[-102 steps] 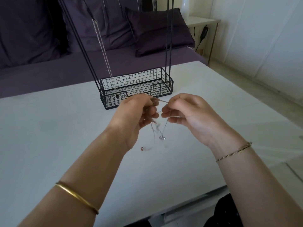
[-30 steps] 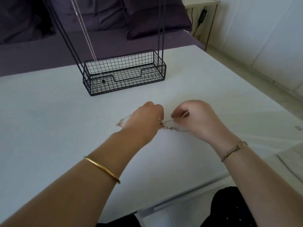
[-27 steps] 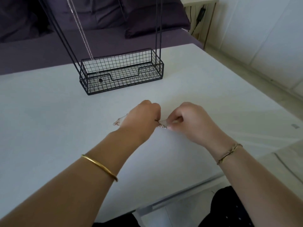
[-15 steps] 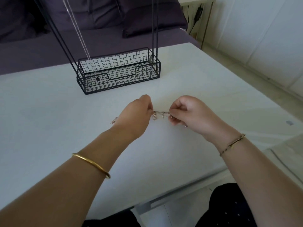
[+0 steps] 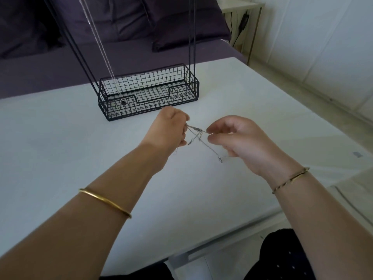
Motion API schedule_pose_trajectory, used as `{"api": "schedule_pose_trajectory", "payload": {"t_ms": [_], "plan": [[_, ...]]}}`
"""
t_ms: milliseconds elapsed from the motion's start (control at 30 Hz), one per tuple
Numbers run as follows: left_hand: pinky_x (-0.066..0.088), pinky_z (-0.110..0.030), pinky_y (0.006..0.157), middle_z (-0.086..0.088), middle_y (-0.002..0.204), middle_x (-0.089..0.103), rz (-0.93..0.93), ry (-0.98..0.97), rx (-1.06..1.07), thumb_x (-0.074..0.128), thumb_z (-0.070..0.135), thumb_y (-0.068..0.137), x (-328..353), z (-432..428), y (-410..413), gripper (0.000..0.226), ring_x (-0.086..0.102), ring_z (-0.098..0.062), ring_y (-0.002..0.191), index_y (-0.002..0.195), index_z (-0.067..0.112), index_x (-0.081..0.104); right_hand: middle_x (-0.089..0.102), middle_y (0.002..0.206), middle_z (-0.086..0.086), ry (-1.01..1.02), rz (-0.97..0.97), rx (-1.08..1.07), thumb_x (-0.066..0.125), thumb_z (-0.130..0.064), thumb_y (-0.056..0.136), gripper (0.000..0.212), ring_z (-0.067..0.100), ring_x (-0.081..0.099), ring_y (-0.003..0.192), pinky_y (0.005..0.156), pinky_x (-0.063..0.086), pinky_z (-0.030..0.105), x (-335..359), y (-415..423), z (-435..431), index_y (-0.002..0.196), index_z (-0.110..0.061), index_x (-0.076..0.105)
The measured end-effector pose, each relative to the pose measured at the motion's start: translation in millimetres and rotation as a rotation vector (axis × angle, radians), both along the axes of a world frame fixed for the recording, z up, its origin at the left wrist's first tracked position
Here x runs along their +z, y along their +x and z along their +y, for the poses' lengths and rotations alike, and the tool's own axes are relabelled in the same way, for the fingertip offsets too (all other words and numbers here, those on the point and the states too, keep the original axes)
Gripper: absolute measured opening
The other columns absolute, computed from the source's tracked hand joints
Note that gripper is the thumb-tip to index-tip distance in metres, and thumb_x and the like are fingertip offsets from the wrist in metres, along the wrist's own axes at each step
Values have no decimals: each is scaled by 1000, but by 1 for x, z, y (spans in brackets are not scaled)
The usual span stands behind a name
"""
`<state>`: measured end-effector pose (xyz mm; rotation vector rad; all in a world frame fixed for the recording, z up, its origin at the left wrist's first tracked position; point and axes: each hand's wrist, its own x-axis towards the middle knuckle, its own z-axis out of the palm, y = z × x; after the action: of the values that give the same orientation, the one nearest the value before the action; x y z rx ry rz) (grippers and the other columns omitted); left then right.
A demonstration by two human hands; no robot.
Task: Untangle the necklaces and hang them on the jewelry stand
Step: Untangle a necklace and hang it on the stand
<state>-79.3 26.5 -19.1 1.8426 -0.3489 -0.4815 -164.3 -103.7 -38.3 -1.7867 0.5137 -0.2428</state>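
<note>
home living room | purple sofa (image 5: 125, 51) | cushions (image 5: 189, 27) | white table (image 5: 60, 158)

Black wire stand (image 5: 148, 91), matt white table (image 5: 60, 148)

You have two hands in view, the left hand (image 5: 171, 128) and the right hand (image 5: 240, 138). Two wrist pieces: one bangle (image 5: 105, 202), one bracelet (image 5: 290, 179). One stand (image 5: 153, 106), one table (image 5: 60, 148), one hung chain (image 5: 101, 45). One tangle (image 5: 198, 136); its strands can't be counted.
</note>
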Motion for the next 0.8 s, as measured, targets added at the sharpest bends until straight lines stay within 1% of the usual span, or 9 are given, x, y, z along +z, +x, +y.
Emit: {"api": "schedule_pose_trajectory", "payload": {"t_ms": [67, 133, 200, 300, 400, 500, 600, 700, 800], "plan": [[36, -27, 60, 5, 60, 42, 9, 36, -28, 31, 4, 89, 5, 0, 0, 31, 36, -12, 54, 80, 15, 59, 56, 67, -9, -103, -49, 8, 71, -6, 79, 13, -5, 47, 48, 47, 36, 8, 1, -1, 0, 78, -18, 68], [30, -26, 58, 6, 57, 39, 51, 48, -53, 36, 5, 87, 9, 2, 0, 31, 32, -12, 53, 76, 14, 63, 58, 59, -14, -125, -89, -9, 71, -8, 80, 13, -5, 46, 48, 46, 34, 7, 3, -1, 0, 73, -19, 69], [31, -26, 59, 5, 60, 40, 53, 66, -76, 45, 9, 89, 13, 4, 0, 24, 33, -13, 57, 77, 15, 65, 56, 52, -17, -91, -103, -15, 70, -11, 81, 11, -4, 45, 46, 45, 32, 7, 5, -2, 0, 73, -18, 70], [37, -28, 64, 5, 70, 51, -90, 144, -122, 62, 21, 88, 14, 8, -2, 10, 40, -11, 62, 80, 21, 68, 52, 44, -19, -29, -123, -8, 67, -8, 82, 8, -3, 45, 42, 43, 30, 5, 12, -3, 2, 78, -14, 70], [38, -23, 62, 2, 80, 57, -126, 138, -119, 65, 22, 88, 13, 8, -3, 6, 43, -9, 65, 82, 22, 68, 45, 40, -17, 42, -114, -27, 65, -8, 83, 10, -1, 42, 39, 38, 26, 7, 16, -2, 3, 78, -14, 71], [36, -20, 61, 7, 74, 56, -128, 92, -104, 64, 21, 88, 12, 8, -4, 5, 45, -5, 62, 84, 18, 66, 38, 42, -15, 9, -120, -17, 71, -21, 80, 5, 3, 35, 42, 39, 24, 10, 16, -2, 8, 76, -19, 70], [36, -23, 61, 6, 69, 56, -129, 44, -91, 63, 18, 88, 11, 9, -6, 6, 44, -6, 57, 84, 15, 66, 35, 42, -15, -34, -151, -1, 74, -20, 78, 8, 4, 30, 40, 41, 25, 13, 14, -2, 11, 73, -20, 68], [38, -30, 63, 1, 77, 66, -117, 13, -94, 60, 15, 90, 11, 9, -7, 8, 46, -9, 59, 83, 15, 65, 48, 50, -14, -29, -156, -25, 70, -16, 82, 9, 4, 42, 45, 48, 38, 19, 15, -2, 11, 73, -17, 70], [38, -31, 65, 4, 70, 62, -124, 31, -116, 59, 16, 91, 12, 8, -8, 9, 46, -10, 59, 83, 16, 63, 61, 71, -3, 36, -181, -33, 61, -10, 88, 15, 10, 52, 51, 51, 49, 25, 17, -3, 13, 74, -12, 67]]}}
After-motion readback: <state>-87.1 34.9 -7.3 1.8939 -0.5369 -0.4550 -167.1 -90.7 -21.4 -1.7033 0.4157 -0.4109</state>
